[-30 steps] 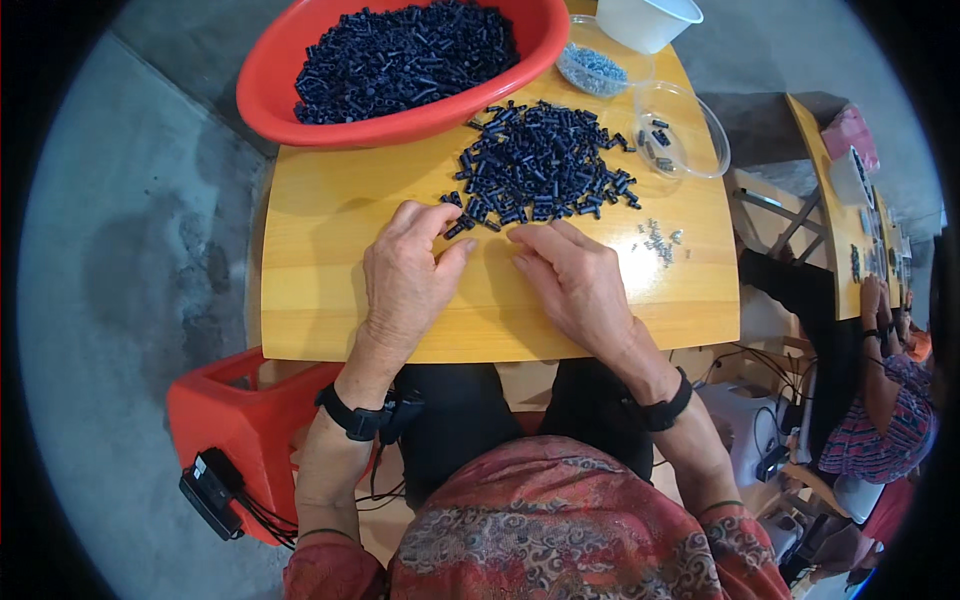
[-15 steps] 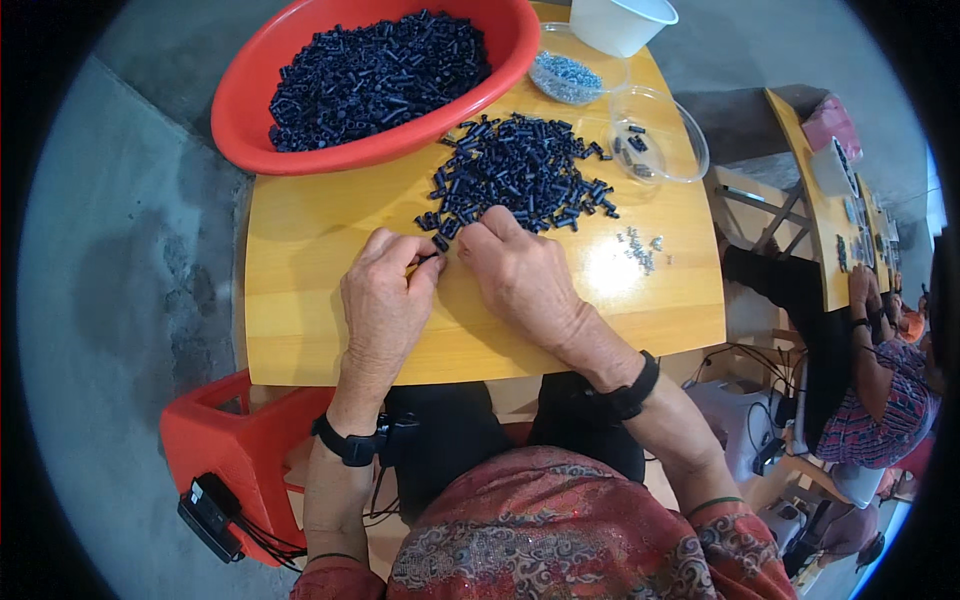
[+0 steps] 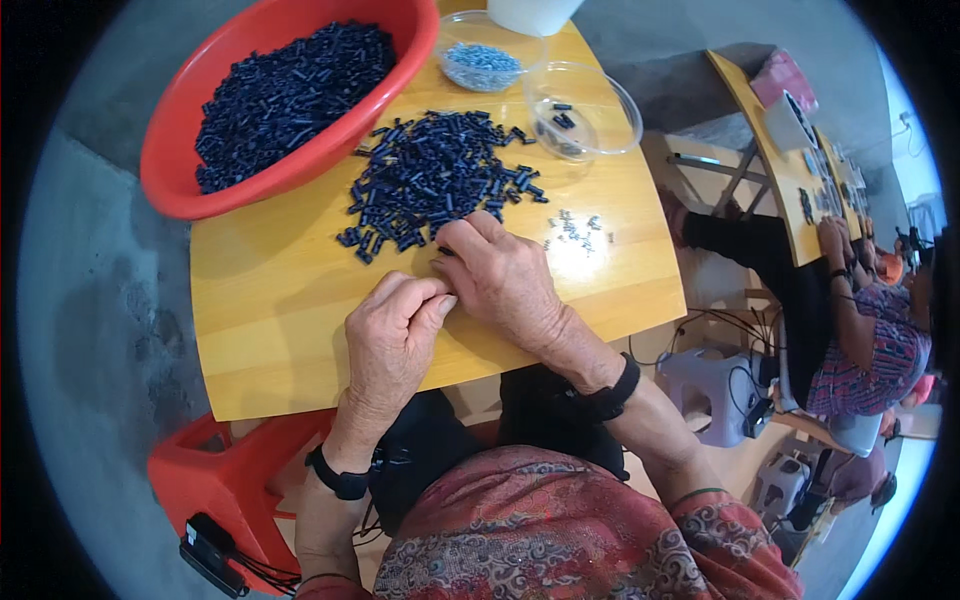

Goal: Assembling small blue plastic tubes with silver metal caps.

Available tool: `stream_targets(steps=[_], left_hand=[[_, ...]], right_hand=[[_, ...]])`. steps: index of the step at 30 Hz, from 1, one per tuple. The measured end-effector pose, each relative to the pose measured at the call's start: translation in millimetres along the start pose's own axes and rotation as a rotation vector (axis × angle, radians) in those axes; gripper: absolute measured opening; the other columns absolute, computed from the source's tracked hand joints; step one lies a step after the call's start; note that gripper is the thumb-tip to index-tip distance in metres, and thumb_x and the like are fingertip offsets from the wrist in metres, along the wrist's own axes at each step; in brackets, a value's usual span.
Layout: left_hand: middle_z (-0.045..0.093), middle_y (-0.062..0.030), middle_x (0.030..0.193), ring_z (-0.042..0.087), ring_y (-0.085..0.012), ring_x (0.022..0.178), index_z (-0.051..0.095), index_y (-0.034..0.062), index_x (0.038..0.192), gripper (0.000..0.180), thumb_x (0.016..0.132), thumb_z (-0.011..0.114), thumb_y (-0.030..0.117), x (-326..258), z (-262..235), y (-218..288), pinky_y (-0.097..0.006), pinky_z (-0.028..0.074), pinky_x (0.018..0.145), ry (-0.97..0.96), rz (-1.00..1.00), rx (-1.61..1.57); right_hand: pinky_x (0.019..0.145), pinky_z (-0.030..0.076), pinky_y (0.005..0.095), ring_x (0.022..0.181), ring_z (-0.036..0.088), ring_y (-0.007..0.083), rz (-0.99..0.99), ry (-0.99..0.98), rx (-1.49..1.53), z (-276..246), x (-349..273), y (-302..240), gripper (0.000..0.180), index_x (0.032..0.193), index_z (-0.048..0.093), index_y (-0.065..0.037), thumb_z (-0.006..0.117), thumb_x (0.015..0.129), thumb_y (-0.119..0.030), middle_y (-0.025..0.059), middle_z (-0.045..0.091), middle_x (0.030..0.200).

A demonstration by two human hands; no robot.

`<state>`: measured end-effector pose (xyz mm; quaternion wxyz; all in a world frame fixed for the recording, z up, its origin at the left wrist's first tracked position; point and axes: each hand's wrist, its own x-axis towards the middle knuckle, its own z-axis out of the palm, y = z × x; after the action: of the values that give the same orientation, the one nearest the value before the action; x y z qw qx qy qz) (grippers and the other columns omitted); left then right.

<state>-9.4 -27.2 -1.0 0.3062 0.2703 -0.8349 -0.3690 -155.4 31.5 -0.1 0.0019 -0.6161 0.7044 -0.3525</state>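
Note:
My left hand (image 3: 392,335) is closed in a pinch over the near part of the yellow table (image 3: 270,345). What its fingers hold, if anything, is hidden. Just beside it, its fingers bent, my right hand (image 3: 508,285) grips a small black tubular piece (image 3: 445,251) at the fingertips. The two hands nearly touch. Beyond them spreads a loose pile of the same black tubular pieces (image 3: 430,170). To the right of the pile lie several tiny silvery metal parts (image 3: 572,230).
A large red basin (image 3: 165,180) full of black pieces stands far left. Farther back are a clear tub of small silvery parts (image 3: 480,66), a clear round lid (image 3: 632,120) with a few black pieces, and a white container (image 3: 530,12). Another person (image 3: 870,340) sits at a table on the right.
The view has turned, so the table's things appear farther left. My left hand has drawn back from the pile's edge. A black piece shows at my right fingertips instead of near my left.

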Motion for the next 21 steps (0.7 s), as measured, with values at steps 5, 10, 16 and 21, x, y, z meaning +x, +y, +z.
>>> stream_targets(steps=[5,10,16,21], left_hand=[[0.059,-0.005,0.073,0.057,-0.0116,0.06,0.064,-0.001,0.086,0.006,0.081,0.066,0.002,-3,8,3,-0.024,0.044,0.053,-0.023,-0.045,-0.13],[0.059,-0.0035,0.076,0.057,-0.0081,0.058,0.065,-0.0017,0.087,0.005,0.084,0.065,0.003,-5,14,7,-0.019,0.043,0.049,-0.09,-0.24,-0.361],[0.06,-0.004,0.077,0.059,-0.0081,0.061,0.065,-0.0025,0.09,0.007,0.086,0.062,0.002,-5,13,8,-0.019,0.046,0.051,-0.109,-0.356,-0.508],[0.062,-0.0048,0.076,0.061,-0.0084,0.061,0.065,-0.0033,0.091,0.008,0.085,0.063,0.002,-7,13,7,-0.02,0.05,0.053,-0.116,-0.413,-0.629]], right_hand=[[0.058,0.05,0.0373,0.069,0.062,0.0316,0.156,0.158,0.067,-42,-26,26,0.014,0.089,0.059,-0.005,0.064,0.076,-0.002,0.0124,0.059,0.079],[0.061,0.051,0.0366,0.071,0.063,0.0314,0.311,0.087,-0.019,-72,-44,46,0.015,0.091,0.062,-0.006,0.064,0.076,-0.001,0.0119,0.06,0.079],[0.06,0.051,0.0362,0.072,0.063,0.0299,0.15,0.05,-0.074,-73,-38,49,0.015,0.089,0.063,-0.008,0.064,0.076,-0.002,0.01,0.06,0.084],[0.06,0.051,0.0376,0.072,0.062,0.0288,-0.027,-0.118,-0.222,-67,-23,59,0.009,0.085,0.06,-0.006,0.062,0.077,-0.007,0.0091,0.059,0.085]])
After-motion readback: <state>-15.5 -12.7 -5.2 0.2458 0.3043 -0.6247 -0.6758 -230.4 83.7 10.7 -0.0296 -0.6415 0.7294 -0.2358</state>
